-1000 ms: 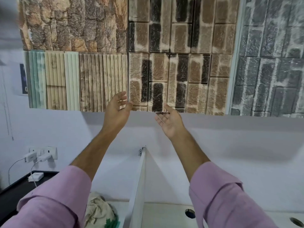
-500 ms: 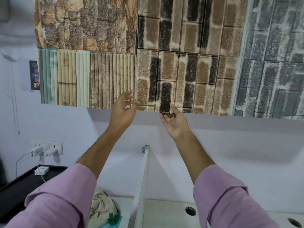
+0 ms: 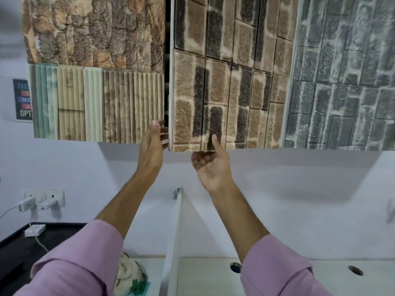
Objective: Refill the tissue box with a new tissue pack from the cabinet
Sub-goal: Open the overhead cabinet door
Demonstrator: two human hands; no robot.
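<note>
Right hand (image 3: 210,165) pinches cabinet door (image 3: 228,82) bottom edge (thumb outside).

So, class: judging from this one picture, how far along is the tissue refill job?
Done: little; the brick-pattern cabinet door is only cracked open, a dark gap showing along its left edge. In hand: the left hand curls around that edge while the right hand grips its bottom edge. Left: swinging it open, taking a pack, refilling the box; neither is visible.

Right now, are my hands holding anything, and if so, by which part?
The right hand grips the brick-patterned cabinet door by its bottom edge, thumb on the front. The left hand has its fingertips at that door's side edge, without a clear grip.
</note>
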